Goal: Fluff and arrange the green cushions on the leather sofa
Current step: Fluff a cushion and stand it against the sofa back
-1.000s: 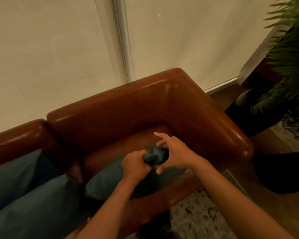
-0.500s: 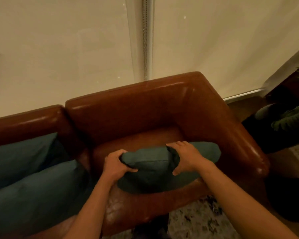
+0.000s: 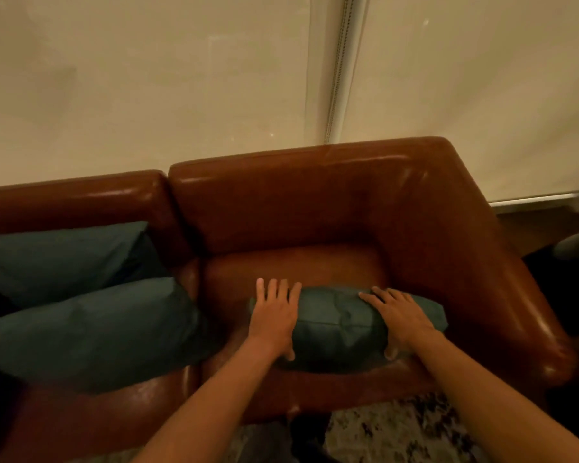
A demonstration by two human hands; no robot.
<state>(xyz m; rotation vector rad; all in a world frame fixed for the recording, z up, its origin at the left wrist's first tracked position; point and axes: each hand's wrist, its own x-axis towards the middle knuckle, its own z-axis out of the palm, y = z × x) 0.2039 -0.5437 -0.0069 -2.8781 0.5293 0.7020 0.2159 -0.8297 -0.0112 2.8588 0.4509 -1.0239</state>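
A small green cushion [image 3: 338, 325] lies on the right-hand seat of the brown leather sofa [image 3: 315, 202], near the seat's front edge. My left hand [image 3: 274, 315] lies flat on the cushion's left end, fingers spread, thumb down its front. My right hand [image 3: 403, 317] lies flat on its right part in the same way. Two larger green cushions rest on the seat to the left: one at the back [image 3: 64, 259] against the backrest, one in front [image 3: 87, 332].
The sofa's right armrest [image 3: 515, 295] runs close beside the small cushion. Pale roller blinds [image 3: 147, 95] hang behind the sofa. A patterned rug [image 3: 398, 432] lies below the seat front. Dark objects stand on the floor at the far right.
Both hands gripped the small cushion's ends a moment ago; now they lie flat on top of it with fingers spread. The cushion has come down onto the seat. My view has shifted left.
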